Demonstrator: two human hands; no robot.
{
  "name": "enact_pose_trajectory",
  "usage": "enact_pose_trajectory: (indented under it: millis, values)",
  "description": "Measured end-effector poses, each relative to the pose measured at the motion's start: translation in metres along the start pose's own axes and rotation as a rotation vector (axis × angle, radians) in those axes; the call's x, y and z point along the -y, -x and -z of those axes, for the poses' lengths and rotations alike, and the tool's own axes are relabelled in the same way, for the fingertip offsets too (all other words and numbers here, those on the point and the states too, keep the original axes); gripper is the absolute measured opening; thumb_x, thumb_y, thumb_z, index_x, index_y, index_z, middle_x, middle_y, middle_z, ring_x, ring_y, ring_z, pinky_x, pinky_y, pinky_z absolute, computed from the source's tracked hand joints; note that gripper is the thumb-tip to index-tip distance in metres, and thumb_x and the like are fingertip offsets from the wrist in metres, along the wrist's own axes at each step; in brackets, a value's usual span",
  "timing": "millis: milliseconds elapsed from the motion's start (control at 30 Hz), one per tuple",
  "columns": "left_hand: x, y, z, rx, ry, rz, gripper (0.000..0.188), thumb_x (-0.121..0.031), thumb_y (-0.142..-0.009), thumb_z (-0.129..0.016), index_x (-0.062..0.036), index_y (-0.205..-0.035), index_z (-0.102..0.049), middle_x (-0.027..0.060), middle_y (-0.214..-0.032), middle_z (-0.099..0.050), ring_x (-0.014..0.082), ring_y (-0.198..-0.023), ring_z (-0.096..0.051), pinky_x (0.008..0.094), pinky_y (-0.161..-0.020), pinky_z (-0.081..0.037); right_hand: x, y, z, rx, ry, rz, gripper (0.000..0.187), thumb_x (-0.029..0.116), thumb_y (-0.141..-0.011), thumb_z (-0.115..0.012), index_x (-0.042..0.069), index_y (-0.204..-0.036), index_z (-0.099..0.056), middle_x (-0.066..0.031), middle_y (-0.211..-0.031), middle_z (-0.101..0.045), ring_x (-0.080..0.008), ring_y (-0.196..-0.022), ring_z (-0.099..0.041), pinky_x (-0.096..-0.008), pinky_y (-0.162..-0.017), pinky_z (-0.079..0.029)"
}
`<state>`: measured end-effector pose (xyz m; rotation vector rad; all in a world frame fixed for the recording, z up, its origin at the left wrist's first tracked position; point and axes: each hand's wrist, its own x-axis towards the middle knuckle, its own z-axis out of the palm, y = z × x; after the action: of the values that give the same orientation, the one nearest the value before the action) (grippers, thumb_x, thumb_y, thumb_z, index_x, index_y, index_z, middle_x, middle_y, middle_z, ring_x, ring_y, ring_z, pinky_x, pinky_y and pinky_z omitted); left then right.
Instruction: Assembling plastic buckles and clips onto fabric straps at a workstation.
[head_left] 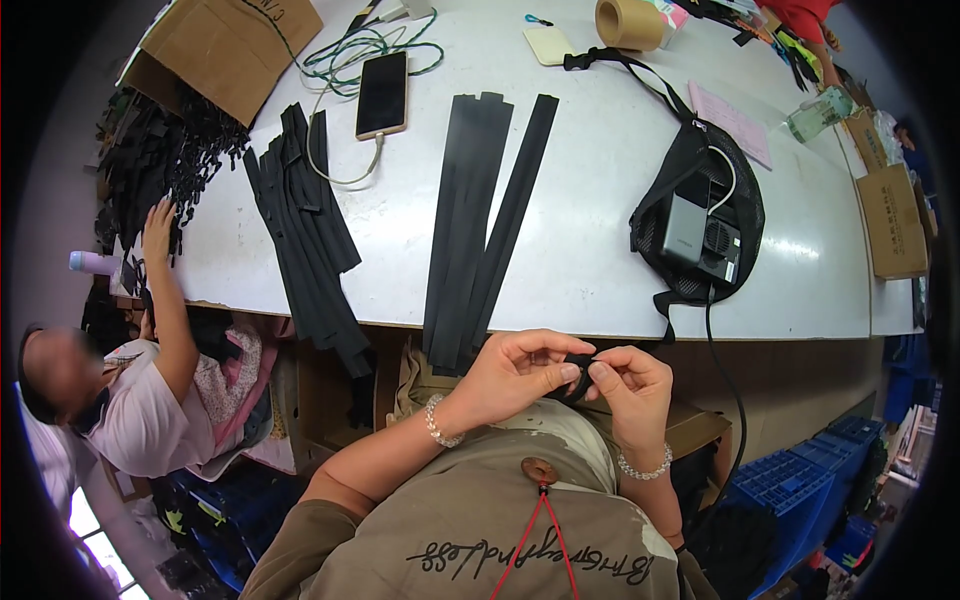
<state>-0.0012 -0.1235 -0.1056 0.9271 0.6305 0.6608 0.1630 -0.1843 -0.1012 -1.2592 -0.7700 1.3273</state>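
bag (pixel 746 183) holds grey device (pixel 684 232); i see left fingers (pixel 548 377) and right fingers (pixel 611 382) pinching black piece (pixel 581 360), direction and long axis unclear.

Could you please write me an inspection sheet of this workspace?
Surface: white table, shiny, with things spread over it.
Work pieces: black piece, partly covered; flat black strips, with overlapping black strips to their left.
Clutter: phone, brown roll, pink paper, black mesh bag.
Hands: left hand and right hand both pinch the black piece.
Cables: white cable plugged into the phone; black cable running over the table's near edge.
Surroundings: co-worker at left, arm reaching onto the table; blue crates at lower right.
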Motion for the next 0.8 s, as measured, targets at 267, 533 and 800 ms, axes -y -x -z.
enact_pose_trajectory:
  millis: [267, 533, 800]
  values:
    - [0.0045, -0.0025, 0.0020, -0.043, -0.122, -0.024, 0.021, -0.004, -0.083, -0.065, -0.0014, -0.104, -0.066, 0.0019, -0.081, -0.065, 0.0015, -0.067, -0.053, 0.0157, -0.057, -0.043, -0.0063, 0.0015, -0.0022, -0.030, -0.034, 0.002, 0.002, -0.002, -0.083, -0.059, -0.003, -0.084, -0.059, -0.0049, -0.073, -0.060, -0.0077, -0.056, -0.053, -0.0192, -0.051, -0.045]
    - [0.0011, -0.0011, 0.0008, -0.021, -0.023, 0.041, 0.024, -0.003, -0.083, -0.065, -0.0013, -0.107, -0.064, 0.0008, -0.079, -0.063, 0.0031, -0.072, -0.056, 0.0167, -0.061, -0.045, -0.0078, 0.0030, 0.0011, 0.004, -0.084, -0.011, 0.006, 0.000, -0.085, -0.060, -0.005, -0.089, -0.060, -0.0069, -0.077, -0.063, -0.0071, -0.062, -0.056, -0.0185, -0.056, -0.047]
    - [0.0089, 0.0000, 0.0016, -0.016, 0.087, 0.064, 0.026, -0.002, -0.083, -0.064, -0.0013, -0.109, -0.063, 0.0008, -0.080, -0.062, 0.0051, -0.072, -0.058, 0.0180, -0.062, -0.045, -0.0035, 0.0026, 0.0032, 0.037, -0.084, -0.037, 0.006, -0.001, -0.085, -0.058, -0.005, -0.089, -0.060, -0.0074, -0.077, -0.063, -0.0079, -0.062, -0.057, -0.0192, -0.057, -0.048]
